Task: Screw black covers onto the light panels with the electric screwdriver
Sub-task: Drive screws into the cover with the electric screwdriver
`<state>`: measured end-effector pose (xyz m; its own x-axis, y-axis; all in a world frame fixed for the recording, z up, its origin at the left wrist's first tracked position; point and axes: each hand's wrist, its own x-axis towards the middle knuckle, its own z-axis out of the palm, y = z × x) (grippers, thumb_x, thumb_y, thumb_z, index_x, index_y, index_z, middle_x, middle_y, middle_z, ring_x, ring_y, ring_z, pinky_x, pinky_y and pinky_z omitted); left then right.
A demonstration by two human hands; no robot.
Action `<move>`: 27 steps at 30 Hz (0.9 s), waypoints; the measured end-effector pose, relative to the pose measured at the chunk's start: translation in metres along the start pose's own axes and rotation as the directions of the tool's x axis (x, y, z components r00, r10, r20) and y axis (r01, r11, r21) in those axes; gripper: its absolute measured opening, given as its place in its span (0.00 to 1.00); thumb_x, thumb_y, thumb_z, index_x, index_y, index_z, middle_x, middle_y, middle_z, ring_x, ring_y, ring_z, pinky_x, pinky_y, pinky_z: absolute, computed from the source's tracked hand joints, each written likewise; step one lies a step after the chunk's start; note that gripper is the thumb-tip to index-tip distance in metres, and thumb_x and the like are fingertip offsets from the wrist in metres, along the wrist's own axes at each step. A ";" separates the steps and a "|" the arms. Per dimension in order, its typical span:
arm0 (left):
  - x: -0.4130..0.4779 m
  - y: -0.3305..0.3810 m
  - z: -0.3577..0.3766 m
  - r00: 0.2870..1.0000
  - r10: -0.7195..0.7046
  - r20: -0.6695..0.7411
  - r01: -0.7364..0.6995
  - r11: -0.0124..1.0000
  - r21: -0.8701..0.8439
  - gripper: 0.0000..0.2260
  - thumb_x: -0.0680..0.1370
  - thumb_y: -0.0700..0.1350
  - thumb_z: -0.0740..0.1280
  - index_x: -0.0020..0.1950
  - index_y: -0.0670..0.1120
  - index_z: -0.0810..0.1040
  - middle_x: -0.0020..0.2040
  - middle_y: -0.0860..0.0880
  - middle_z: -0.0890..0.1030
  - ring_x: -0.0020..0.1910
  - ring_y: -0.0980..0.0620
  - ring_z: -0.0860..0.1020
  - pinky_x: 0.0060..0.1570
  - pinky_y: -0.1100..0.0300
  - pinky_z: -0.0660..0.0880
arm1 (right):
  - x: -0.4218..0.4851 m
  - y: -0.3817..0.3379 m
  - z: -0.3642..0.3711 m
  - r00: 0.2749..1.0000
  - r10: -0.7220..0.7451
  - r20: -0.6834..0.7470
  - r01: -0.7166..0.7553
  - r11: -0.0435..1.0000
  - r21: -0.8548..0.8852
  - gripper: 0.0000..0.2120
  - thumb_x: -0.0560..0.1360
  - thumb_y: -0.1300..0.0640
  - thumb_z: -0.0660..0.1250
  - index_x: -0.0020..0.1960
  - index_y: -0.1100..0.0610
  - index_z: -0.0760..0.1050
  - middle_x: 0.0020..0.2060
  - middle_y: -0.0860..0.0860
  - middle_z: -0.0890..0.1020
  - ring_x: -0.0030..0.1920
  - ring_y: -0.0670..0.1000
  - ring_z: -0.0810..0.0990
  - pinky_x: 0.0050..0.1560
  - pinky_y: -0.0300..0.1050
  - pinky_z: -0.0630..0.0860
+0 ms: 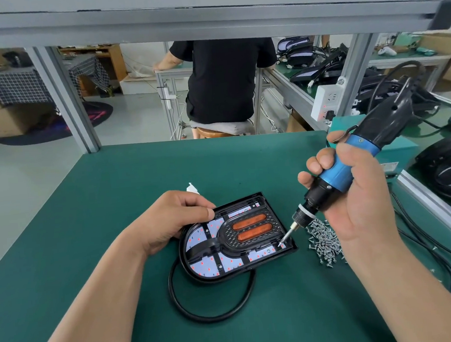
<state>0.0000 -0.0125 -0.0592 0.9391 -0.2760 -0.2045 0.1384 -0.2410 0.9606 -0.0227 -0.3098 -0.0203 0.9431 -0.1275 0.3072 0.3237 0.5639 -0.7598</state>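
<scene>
Right hand grips electric screwdriver, bit slanting down-left onto light panel held by left hand.

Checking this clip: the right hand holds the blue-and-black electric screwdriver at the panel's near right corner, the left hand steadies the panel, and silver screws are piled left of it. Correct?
One detail is off. The head view shows the pile of small silver screws to the right of the black D-shaped light panel, beside the right hand. The blue-and-black electric screwdriver and left hand are as stated.
</scene>
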 end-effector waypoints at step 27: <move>-0.005 0.004 0.003 1.000 -0.006 0.001 0.006 1.000 0.008 0.13 0.69 0.49 0.77 0.50 0.43 0.87 0.52 0.32 0.85 0.43 0.42 0.80 0.47 0.46 0.69 | -0.014 -0.004 0.016 0.966 -0.068 0.249 0.106 0.984 -0.144 0.12 0.73 0.57 0.67 0.56 0.51 0.78 0.35 0.51 0.73 0.38 0.54 0.75 0.40 0.53 0.81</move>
<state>-0.0053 -0.0144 -0.0552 0.9378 -0.2759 -0.2107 0.1416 -0.2503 0.9578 -0.0385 -0.2970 -0.0128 0.8702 0.0414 0.4909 0.4297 0.4234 -0.7975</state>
